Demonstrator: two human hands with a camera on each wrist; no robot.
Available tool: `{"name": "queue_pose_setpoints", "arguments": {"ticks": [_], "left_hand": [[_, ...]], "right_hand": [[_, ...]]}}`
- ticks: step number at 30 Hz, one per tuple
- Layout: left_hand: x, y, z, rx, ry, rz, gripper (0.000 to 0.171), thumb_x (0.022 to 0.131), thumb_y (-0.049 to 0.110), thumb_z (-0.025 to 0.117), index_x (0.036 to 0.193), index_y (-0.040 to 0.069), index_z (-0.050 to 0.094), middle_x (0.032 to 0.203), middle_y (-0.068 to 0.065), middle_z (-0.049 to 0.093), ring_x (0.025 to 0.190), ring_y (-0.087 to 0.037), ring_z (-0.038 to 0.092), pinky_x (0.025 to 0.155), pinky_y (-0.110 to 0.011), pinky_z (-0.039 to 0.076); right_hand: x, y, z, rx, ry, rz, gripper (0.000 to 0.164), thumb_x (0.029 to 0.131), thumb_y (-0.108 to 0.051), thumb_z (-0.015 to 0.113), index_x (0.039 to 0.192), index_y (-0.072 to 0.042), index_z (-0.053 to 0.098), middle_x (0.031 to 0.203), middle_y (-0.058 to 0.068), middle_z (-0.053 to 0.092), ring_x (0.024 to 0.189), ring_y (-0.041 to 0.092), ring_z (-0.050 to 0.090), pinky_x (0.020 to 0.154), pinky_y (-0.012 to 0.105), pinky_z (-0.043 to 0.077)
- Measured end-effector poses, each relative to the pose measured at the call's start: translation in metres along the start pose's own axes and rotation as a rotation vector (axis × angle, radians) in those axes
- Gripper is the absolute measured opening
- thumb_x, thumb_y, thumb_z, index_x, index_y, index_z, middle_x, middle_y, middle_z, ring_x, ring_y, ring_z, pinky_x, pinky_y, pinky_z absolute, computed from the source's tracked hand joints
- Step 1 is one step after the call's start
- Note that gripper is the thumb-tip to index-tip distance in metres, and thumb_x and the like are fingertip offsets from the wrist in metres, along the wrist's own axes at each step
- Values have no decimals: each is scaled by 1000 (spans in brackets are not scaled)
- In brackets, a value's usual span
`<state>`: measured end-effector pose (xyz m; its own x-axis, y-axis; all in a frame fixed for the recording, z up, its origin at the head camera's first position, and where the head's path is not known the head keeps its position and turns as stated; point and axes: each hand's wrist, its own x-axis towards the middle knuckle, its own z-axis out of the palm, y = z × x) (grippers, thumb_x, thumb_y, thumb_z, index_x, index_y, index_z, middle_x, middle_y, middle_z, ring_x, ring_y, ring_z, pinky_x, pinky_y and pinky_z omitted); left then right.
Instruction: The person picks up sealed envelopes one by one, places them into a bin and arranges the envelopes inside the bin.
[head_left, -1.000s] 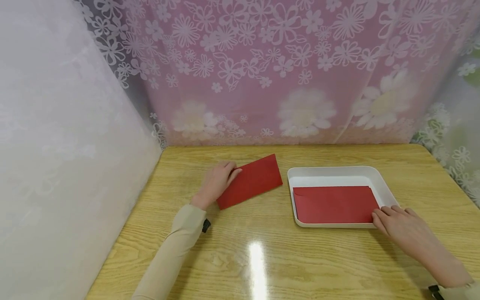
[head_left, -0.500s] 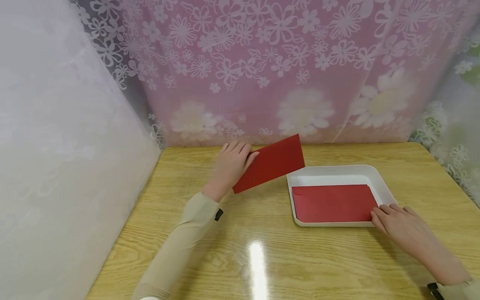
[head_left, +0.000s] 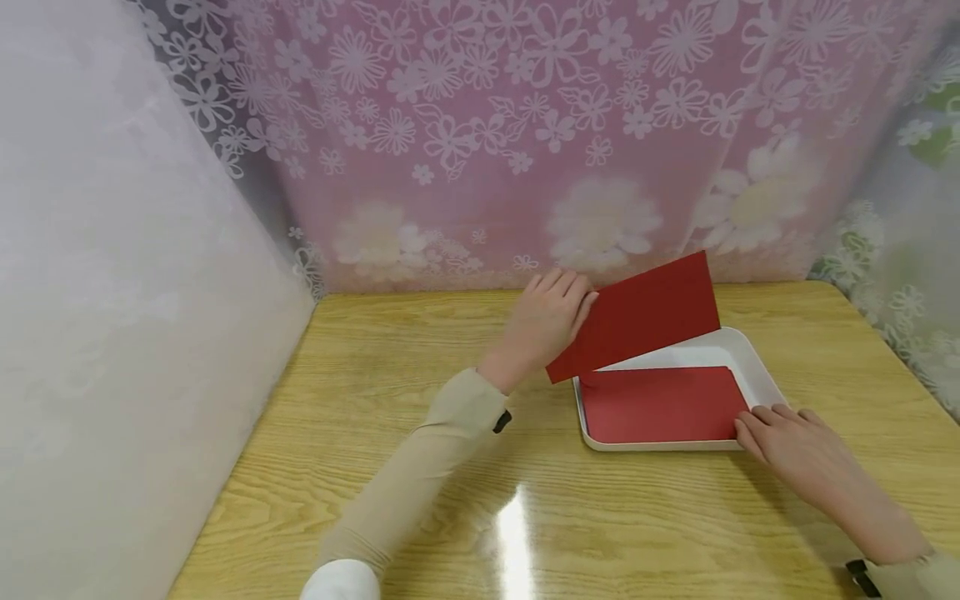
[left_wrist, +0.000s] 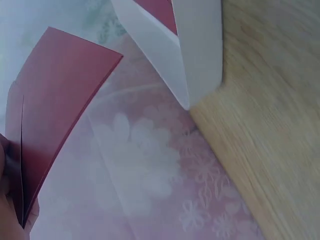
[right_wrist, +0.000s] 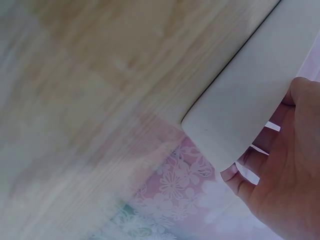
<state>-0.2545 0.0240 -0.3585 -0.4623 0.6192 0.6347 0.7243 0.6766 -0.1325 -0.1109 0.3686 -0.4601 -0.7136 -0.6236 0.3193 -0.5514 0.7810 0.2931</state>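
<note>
My left hand point(head_left: 542, 321) pinches one end of a red paper envelope point(head_left: 641, 315), held tilted above the back left of a white tray point(head_left: 759, 371). The left wrist view shows this envelope point(left_wrist: 70, 85) with a flap edge near the fingers point(left_wrist: 4, 172). Inside the tray, toward its front, lie more red envelopes point(head_left: 663, 404), stacked flat. The raised envelope overlaps the tray's back rim in the head view. At the tray's front right corner my right hand point(head_left: 806, 454) holds the rim, its fingers point(right_wrist: 257, 159) curled over the white wall.
The tray stands on a wood-grain table point(head_left: 405, 350), right of the middle. Behind the table hangs a pink flowered curtain point(head_left: 480, 208). A pale sheet point(head_left: 135, 333) borders the left side, and another flowered one hangs at the right.
My left hand has lifted the red envelope off the table and carried it right, over the back of the tray. The right hand has stayed at the tray's corner.
</note>
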Motion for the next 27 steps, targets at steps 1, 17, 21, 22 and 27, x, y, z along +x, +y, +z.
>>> {"name": "queue_pose_setpoints", "arguments": {"ticks": [1, 17, 21, 22, 27], "left_hand": [[3, 5, 4, 4, -12, 8, 25, 111, 27, 42, 111, 12, 62, 110, 1, 66, 106, -17, 58, 88, -28, 45], [6, 53, 68, 62, -292, 63, 30, 112, 34, 35, 117, 21, 61, 112, 10, 63, 109, -10, 58, 89, -26, 43], [2, 56, 77, 49, -392, 76, 31, 112, 37, 34, 120, 25, 62, 113, 12, 63, 112, -9, 56, 93, -26, 43], [2, 57, 78, 46, -410, 77, 31, 111, 38, 35, 120, 25, 62, 113, 12, 63, 114, -9, 56, 94, -26, 43], [-2, 62, 84, 19, -482, 74, 31, 110, 42, 39, 118, 27, 64, 115, 14, 64, 112, -7, 55, 88, -23, 43]], "right_hand": [[0, 0, 0, 5, 4, 1, 50, 112, -16, 15, 96, -5, 61, 86, 7, 59, 80, 31, 56, 55, 42, 40], [3, -2, 1, 13, 20, 46, 15, 97, -6, 47, 92, -5, 61, 80, 5, 56, 75, 31, 56, 54, 41, 38], [4, -2, 1, 29, 1, 73, 9, 88, -4, 57, 94, -4, 64, 82, 7, 60, 77, 32, 58, 55, 42, 40], [4, -2, 1, 26, -5, 73, 10, 87, -4, 58, 95, -3, 64, 84, 7, 61, 78, 33, 59, 56, 43, 41], [3, -2, 1, 9, -9, 54, 14, 81, -2, 58, 94, -3, 63, 87, 8, 62, 79, 33, 59, 56, 44, 41]]}}
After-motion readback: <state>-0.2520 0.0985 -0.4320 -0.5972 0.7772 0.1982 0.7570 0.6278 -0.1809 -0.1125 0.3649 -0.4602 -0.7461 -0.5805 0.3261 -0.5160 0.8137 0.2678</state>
